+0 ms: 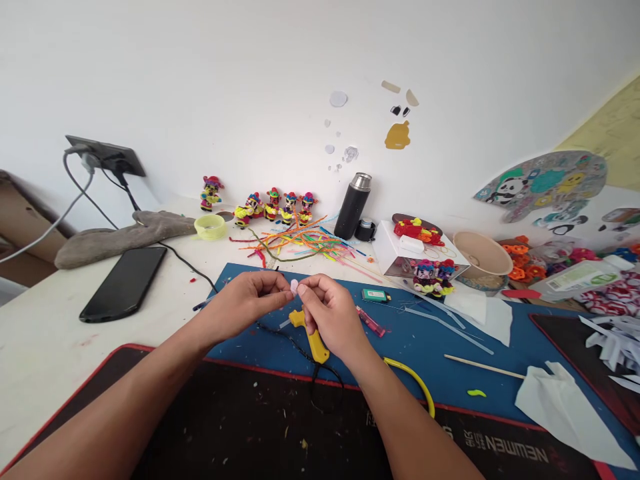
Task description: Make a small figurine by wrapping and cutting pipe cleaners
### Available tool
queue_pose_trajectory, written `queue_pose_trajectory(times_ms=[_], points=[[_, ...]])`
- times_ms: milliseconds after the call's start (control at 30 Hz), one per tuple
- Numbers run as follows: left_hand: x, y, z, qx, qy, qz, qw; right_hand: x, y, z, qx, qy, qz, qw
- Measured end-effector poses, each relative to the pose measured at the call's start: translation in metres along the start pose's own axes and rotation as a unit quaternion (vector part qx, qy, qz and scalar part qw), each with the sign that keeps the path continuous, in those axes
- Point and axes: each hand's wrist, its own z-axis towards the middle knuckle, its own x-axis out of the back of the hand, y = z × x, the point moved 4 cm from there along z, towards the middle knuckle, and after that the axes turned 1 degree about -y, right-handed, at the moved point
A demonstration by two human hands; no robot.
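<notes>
Head cam, quick notes: L hand (247, 303) and R hand (333, 312) are up close to each other, each w/ thumb and fingers pinched on one tiny pale piece (295, 287). It's right btwn the fingertips, over the blue mat (445, 390). Yellow glue gun (319, 348) is below, partly behind the R hand; can't tell if they touch.

Tips imo: keep the pinch light, bc a bit that small prob squashes or pings off easily. Use one hand as the anchor and do fine turns w/ the other. Elbows low for steadiness, fingertips off the top edge so you can see it. Also watch the gun nozzle, might be hot, no way to tell from here.

Writing: "NEWMEN" reads fine on the dark mat (225, 417), w/ a few smaller characters next to it that I can't make out, plus an S-like letter cut off by the R forearm. Green lighter (376, 295) has a label, too small tbh. Bottle (583, 279) on the far R has a green-marked label, also unreadable.
</notes>
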Motion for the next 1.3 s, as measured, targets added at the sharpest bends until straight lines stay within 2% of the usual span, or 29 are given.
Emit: queue_pose_trajectory(times_ms=[333, 533, 700, 967, 1300], points=[[-0.004, -0.005, 0.002, 0.011, -0.033, 0.015, 0.999, 0.000, 0.001, 0.000, -0.004, -0.015, 0.003, 1.000], [-0.007, 0.001, 0.000, 0.013, -0.055, -0.002, 0.998, 0.002, 0.001, 0.001, 0.002, 0.004, -0.008, 1.000], [-0.007, 0.005, -0.001, 0.040, -0.075, -0.077, 0.993, 0.003, -0.002, 0.001, 0.009, 0.008, -0.005, 1.000], [-0.013, -0.005, -0.002, 0.112, -0.111, -0.205, 0.966, 0.003, -0.002, 0.001, 0.011, -0.002, 0.034, 0.999], [-0.018, -0.014, -0.002, 0.138, -0.123, -0.300, 0.936, 0.002, -0.006, -0.001, 0.017, -0.006, 0.032, 0.999]])
